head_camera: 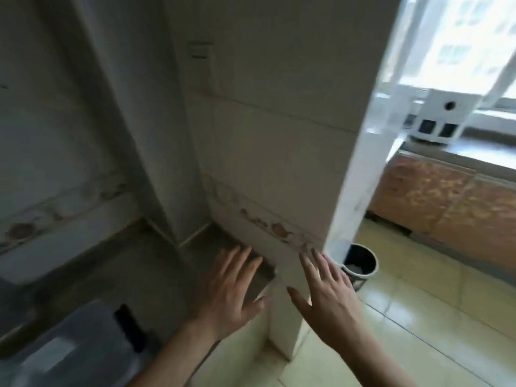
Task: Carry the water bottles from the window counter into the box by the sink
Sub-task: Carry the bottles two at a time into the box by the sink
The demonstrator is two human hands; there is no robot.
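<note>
I am in a narrow tiled kitchen, facing the white tiled wall corner point(279, 135) that juts out between me and the bright window point(460, 37). The picture is smeared, so my head is probably turning. Past the corner, the grey window tabletop point(452, 152) runs over orange-brown cabinet doors point(446, 202), and the only thing I can make out on it is a white boxy appliance point(435, 118). No water bottles show from here; I judge they sit further along, hidden by the wall. At lower left lies a clear plastic storage box point(69, 344), likely the box by the sink, on the dark grey tabletop point(111, 275). On the pale yellow floor tiles point(418, 317), just beside the corner, stands a small dark blue waste bin with a white rim point(360, 263).

My left hand point(231, 286) and right hand point(326, 294) are both empty, fingers spread, palms down.

The risks: rounding the corner too tightly, I could knock my right hand or shoulder on the tile edge or kick the bin over. The glossy floor might also be slippery.
</note>
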